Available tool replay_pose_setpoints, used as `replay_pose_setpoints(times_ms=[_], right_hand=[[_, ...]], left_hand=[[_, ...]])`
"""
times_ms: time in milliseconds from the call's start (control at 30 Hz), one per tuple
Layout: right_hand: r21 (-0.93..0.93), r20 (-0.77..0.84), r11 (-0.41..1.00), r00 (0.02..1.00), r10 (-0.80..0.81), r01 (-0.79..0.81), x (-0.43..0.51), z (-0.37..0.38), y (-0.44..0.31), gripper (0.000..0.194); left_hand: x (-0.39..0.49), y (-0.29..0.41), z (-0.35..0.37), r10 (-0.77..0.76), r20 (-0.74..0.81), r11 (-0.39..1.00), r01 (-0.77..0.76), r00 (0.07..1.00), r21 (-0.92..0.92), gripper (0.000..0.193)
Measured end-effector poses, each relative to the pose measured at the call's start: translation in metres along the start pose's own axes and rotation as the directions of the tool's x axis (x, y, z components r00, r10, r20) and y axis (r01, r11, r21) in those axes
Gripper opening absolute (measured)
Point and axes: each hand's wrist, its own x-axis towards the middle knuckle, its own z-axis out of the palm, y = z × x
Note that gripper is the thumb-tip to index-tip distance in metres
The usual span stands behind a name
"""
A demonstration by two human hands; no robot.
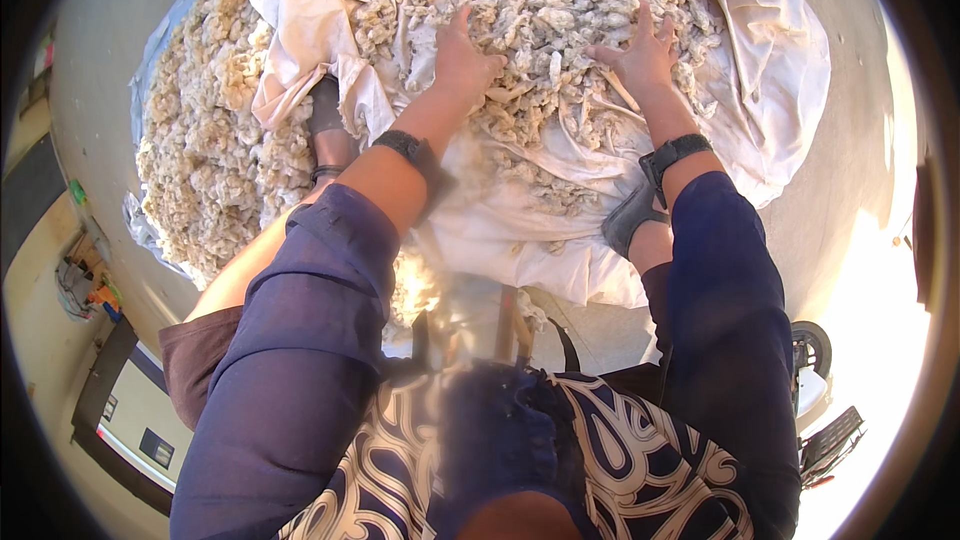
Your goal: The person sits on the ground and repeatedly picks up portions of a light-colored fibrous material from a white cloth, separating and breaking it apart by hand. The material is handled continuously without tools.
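Observation:
A heap of greyish, matted fibre tufts [555, 0], like raw cotton or wool, lies on a pale cloth sheet [772, 75] before me. My left hand [466, 64] rests at the left part of the heap, thumb apart and fingertips among the tufts. Across from it, my right hand [643, 56] touches the heap with its fingers spread. Neither hand visibly grips a clump. Below the right palm a thin pale strip [621, 94] slants through the fibre; I cannot tell whether it is a stick or a cloth fold.
A larger pile of creamier tufts [210, 120] lies at the left on bluish sheeting [154, 52]. My feet, in dark footwear [634, 217], flank the near part of the cloth. Grey floor [855, 67] surrounds it. A wheel [811, 349] shows at lower right.

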Motion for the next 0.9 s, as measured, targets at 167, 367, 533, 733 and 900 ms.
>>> replay_pose_setpoints(times_ms=[167, 367, 533, 733, 900], right_hand=[[-0.079, 0.040, 0.971, 0.974, -0.224, 0.227, -0.010, 0.022, -0.037, 0.099], [-0.029, 0.144, 0.880, 0.873, -0.467, 0.475, -0.059, 0.038, -0.057, 0.087], [-0.070, -0.158, 0.936, 0.923, -0.351, 0.344, -0.026, 0.035, -0.062, 0.089], [-0.119, 0.021, 0.837, 0.844, -0.535, 0.534, -0.042, 0.061, -0.083, 0.078], [0.049, -0.004, 0.852, 0.853, -0.521, 0.521, -0.068, 0.056, -0.074, 0.072]], left_hand=[[-0.019, 0.000, 0.011, 0.094, -0.023, 0.977, -0.088, 0.995, 0.193, 0.090], [-0.061, -0.016, 0.013, 0.236, 0.001, 0.835, -0.203, 0.972, 0.511, 0.086], [-0.060, -0.034, 0.006, 0.327, -0.032, 0.868, -0.287, 0.944, 0.406, 0.080], [-0.045, -0.040, 0.004, 0.174, -0.018, 0.953, -0.164, 0.985, 0.255, 0.066], [-0.040, -0.045, -0.002, 0.263, -0.087, 0.954, -0.246, 0.961, 0.170, 0.064]])
